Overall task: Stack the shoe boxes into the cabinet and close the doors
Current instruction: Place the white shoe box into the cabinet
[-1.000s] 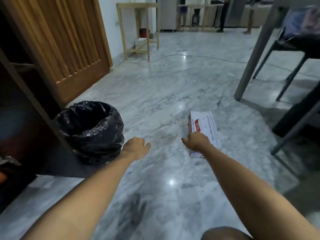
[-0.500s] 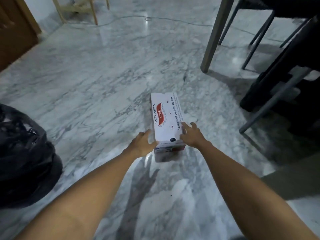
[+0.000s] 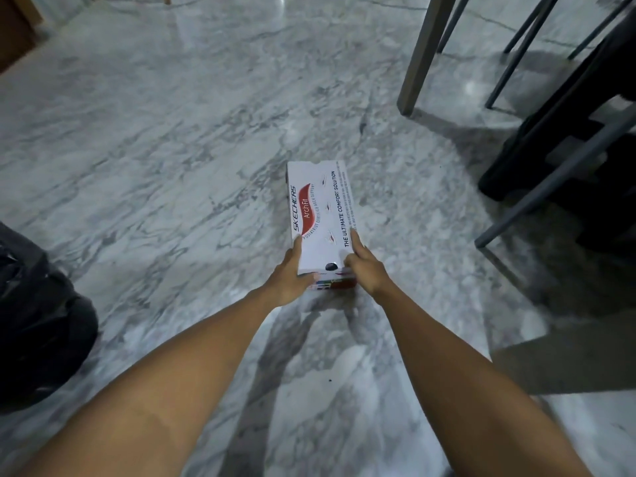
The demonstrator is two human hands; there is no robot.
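On the floor [image 3: 155, 160], I see both hands, left [image 3: 292, 275] and right [image 3: 364, 268], clamping the box [image 3: 318, 218] by its near end only, so lifting could tip it.

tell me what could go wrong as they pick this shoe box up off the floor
1. Both the left hand and right hand grip only the near end of the shoe box, so the far end may sag or the lid may pop open when lifted.
2. The table leg and chair legs stand close on the right; swinging the box that way could knock them.
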